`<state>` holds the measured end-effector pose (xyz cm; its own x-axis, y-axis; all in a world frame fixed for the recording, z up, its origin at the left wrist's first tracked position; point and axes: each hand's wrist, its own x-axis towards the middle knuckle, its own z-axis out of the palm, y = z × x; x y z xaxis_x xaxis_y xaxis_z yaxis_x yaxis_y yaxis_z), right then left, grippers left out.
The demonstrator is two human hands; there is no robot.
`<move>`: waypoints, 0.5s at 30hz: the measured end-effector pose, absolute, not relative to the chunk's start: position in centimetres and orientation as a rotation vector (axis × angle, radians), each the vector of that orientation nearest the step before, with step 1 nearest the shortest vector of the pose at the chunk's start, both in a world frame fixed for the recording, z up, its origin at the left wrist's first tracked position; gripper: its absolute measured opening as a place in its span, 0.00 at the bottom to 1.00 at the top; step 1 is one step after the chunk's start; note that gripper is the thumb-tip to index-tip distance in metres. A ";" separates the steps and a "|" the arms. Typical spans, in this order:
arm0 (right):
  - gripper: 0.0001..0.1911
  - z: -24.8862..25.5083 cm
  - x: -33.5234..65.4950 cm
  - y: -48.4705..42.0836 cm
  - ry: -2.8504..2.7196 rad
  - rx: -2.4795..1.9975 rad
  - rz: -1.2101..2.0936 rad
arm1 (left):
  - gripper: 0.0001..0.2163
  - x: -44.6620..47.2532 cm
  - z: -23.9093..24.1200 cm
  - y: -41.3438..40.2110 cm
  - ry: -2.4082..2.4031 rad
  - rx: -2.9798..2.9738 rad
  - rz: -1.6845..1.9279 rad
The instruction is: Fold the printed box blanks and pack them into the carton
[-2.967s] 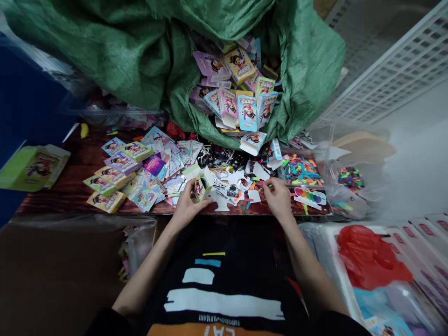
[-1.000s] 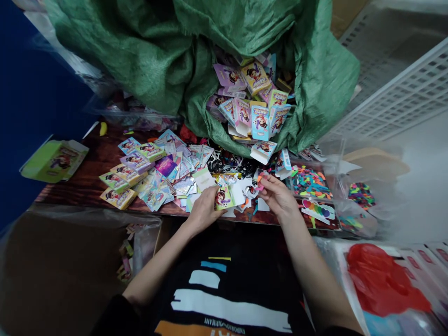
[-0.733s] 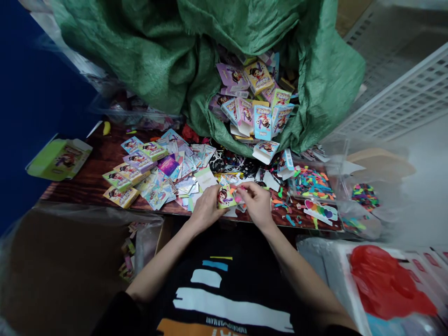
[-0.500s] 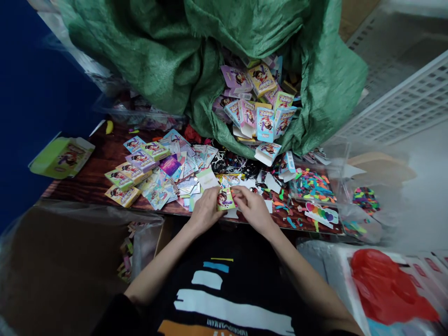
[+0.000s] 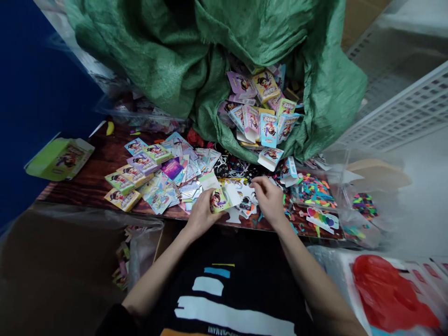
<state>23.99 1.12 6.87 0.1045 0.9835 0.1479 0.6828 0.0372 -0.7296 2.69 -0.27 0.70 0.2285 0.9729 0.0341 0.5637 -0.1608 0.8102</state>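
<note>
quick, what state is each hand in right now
Left hand: closed, holding a small green box.
Right hand: fingers curled; can't tell whether it's gripping anything.

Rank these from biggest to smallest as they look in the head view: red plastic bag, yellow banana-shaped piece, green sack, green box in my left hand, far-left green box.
1. Green sack
2. Red plastic bag
3. Far-left green box
4. Hand-held green box, partly covered by the left hand
5. Yellow banana-shaped piece

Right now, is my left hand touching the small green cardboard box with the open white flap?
Touching. The head view shows your left hand holding one end of the green box, thumb along its near edge.
</note>
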 end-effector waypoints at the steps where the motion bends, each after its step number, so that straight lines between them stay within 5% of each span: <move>1: 0.09 6.4 24.1 2.2 -1.765 -1.779 0.514 | 0.32 2.5 0.7 -0.2 1.426 1.787 0.773; 8: 0.16 3.8 23.1 6.7 -2.374 -2.191 0.251 | 0.33 1.5 1.2 -0.4 1.424 1.644 0.792; 15: 0.09 4.7 26.1 4.3 -1.905 -1.821 0.377 | 0.32 0.4 1.8 -0.1 1.491 1.553 0.766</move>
<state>26.14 4.31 4.70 -0.0042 0.9891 0.1472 0.8584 0.0791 -0.5068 0.45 -0.10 1.82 0.1090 0.9873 -0.1158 0.4808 0.0496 0.8754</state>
